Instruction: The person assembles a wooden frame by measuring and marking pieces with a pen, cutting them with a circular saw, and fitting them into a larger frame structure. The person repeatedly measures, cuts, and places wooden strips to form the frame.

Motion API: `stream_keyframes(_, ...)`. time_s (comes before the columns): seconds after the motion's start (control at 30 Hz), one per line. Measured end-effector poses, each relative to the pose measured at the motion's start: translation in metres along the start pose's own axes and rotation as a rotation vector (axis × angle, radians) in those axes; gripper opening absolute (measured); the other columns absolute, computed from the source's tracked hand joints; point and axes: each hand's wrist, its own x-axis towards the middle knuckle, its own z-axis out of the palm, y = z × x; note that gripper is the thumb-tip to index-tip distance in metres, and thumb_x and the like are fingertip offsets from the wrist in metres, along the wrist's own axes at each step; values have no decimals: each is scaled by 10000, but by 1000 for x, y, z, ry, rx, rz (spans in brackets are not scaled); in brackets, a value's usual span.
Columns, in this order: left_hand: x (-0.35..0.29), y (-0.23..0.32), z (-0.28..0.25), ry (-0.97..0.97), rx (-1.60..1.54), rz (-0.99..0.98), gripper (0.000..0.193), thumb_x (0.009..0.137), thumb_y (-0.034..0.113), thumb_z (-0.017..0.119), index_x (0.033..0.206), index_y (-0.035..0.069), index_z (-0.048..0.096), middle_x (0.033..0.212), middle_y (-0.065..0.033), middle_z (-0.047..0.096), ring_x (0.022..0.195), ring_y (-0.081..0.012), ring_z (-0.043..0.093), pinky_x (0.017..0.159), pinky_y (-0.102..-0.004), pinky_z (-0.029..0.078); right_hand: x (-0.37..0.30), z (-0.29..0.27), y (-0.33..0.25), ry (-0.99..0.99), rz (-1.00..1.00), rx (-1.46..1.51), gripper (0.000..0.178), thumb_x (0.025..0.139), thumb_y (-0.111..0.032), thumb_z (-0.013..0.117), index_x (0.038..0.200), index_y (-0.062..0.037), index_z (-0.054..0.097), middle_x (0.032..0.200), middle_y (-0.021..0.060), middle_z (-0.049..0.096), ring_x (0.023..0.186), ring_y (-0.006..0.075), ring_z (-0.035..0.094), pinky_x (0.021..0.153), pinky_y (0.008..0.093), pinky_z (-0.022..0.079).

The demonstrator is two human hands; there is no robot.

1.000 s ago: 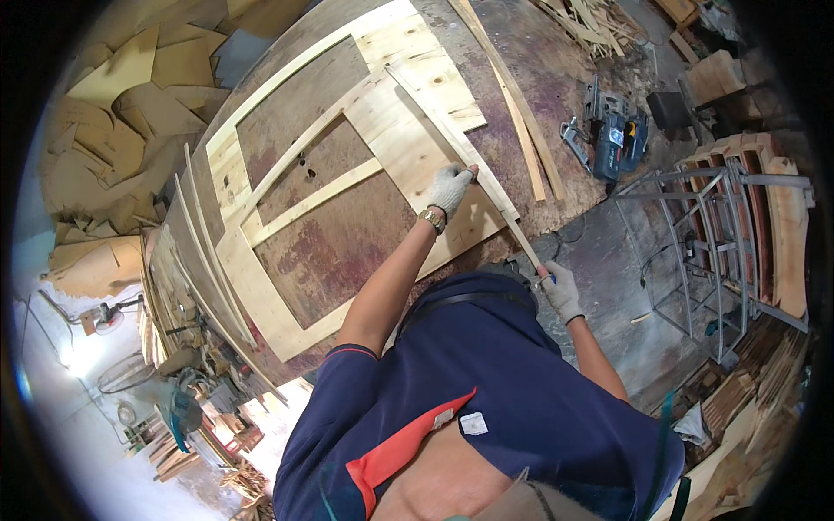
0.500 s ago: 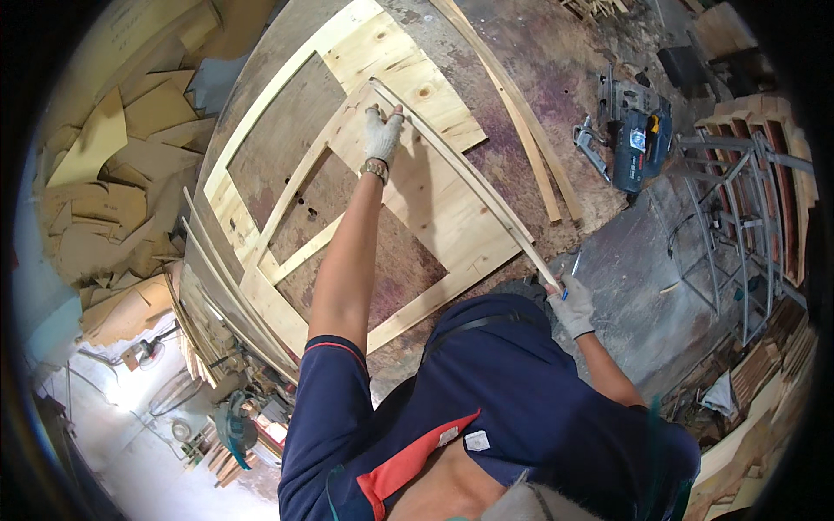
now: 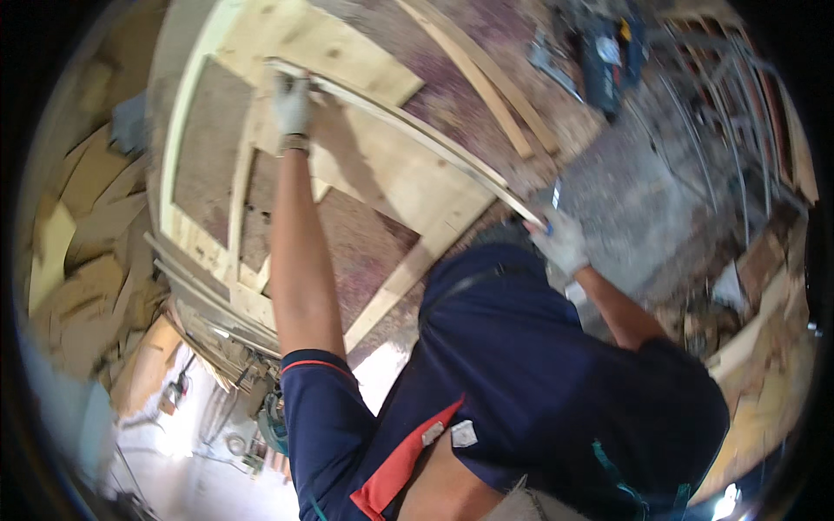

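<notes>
A long, narrow wooden strip (image 3: pixel 408 124) lies slantwise across a pale plywood frame (image 3: pixel 404 178) with cut-out openings. My left hand (image 3: pixel 294 106), in a white work glove, is closed at the strip's far end, its fingertips partly hidden. Gloved too, my right hand (image 3: pixel 560 241) grips the near end, which juts past the frame's edge. A small blue item (image 3: pixel 548 228) shows at my right fingers; its kind is unclear.
Two thin curved wooden strips (image 3: pixel 486 78) lie to the frame's right. Beyond them are a dark blue power tool (image 3: pixel 601 65) and a metal air tool (image 3: pixel 553 68). Metal racks (image 3: pixel 695 130) stand at right. Board offcuts (image 3: pixel 82 286) heap up at left.
The view has shifted and blurred, so the frame and both hands appear farther left and higher. Both hands stay at the strip's ends, and the strip still lies across the frame.
</notes>
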Motion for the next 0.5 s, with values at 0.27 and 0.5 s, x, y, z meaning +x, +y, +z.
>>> stream_keyframes(0.27, -5, 14, 6, 75, 4, -144, 284, 1012, 222, 733, 1244, 93, 633, 829, 16, 689, 599, -44, 543, 483, -230, 367, 28, 12, -26, 221, -271, -199, 543, 804, -503, 842, 1212, -166, 718, 962, 104, 605, 907, 321, 617, 781, 445, 537)
stream_keyframes(0.5, -5, 14, 4, 42, -34, -137, 314, 1028, 255, 719, 1279, 103, 608, 825, -4, 703, 568, -44, 539, 469, -218, 372, 49, 25, -38, 117, -209, -238, 507, 870, -517, 754, 1217, -150, 712, 1019, 122, 631, 1024, 309, 625, 901, 451, 508)
